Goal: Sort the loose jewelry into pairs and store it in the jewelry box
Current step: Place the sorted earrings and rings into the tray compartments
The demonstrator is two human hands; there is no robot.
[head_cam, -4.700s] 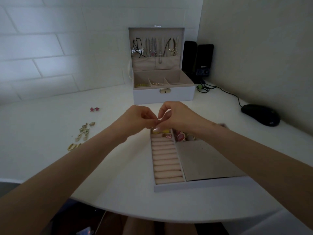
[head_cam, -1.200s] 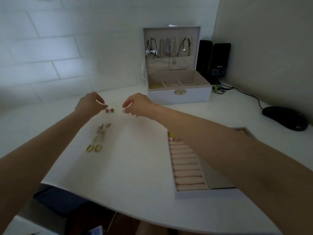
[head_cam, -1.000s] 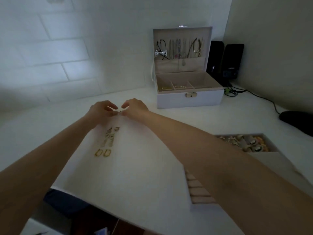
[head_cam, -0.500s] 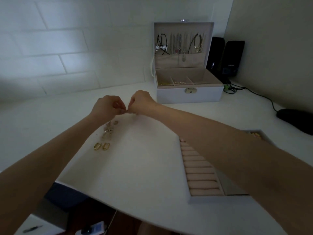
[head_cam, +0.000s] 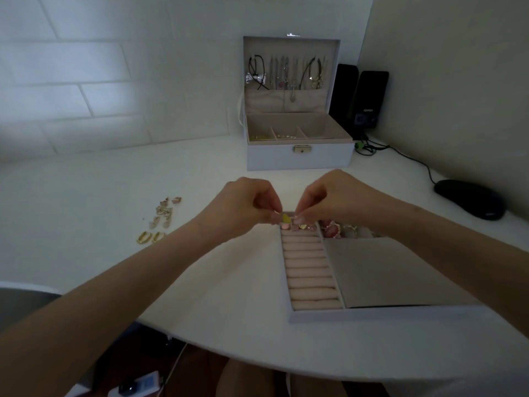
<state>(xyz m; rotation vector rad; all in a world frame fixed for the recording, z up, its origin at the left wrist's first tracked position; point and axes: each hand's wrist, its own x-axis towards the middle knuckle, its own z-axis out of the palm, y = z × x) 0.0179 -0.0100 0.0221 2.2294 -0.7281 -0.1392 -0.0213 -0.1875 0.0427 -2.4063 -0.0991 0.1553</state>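
White desk (head_cam: 86, 181) fills my feed, and I take the tray (head_cam: 315, 316) as my marker. Both hands meet over the tray's far end, above the top of its ring rolls (head_cam: 310, 270). The left hand (head_cam: 246, 204) has its fingers curled, thumb and forefinger pinched together. The right hand (head_cam: 335, 196) mirrors it, and the two sets of fingertips are almost touching. Whether either pinch holds a piece I cannot tell; it is too small on my screen. Just under the fingertips a yellow piece (head_cam: 285, 217) lies at the tray's far end. Loose earrings (head_cam: 163, 213) lie well left of the tray, two gold hoops (head_cam: 150, 237) among them. Beyond the tray stands the open jewelry box (head_cam: 299, 160), with necklaces hanging in its lid. A black mouse (head_cam: 469, 199) sits off to the tray's right.
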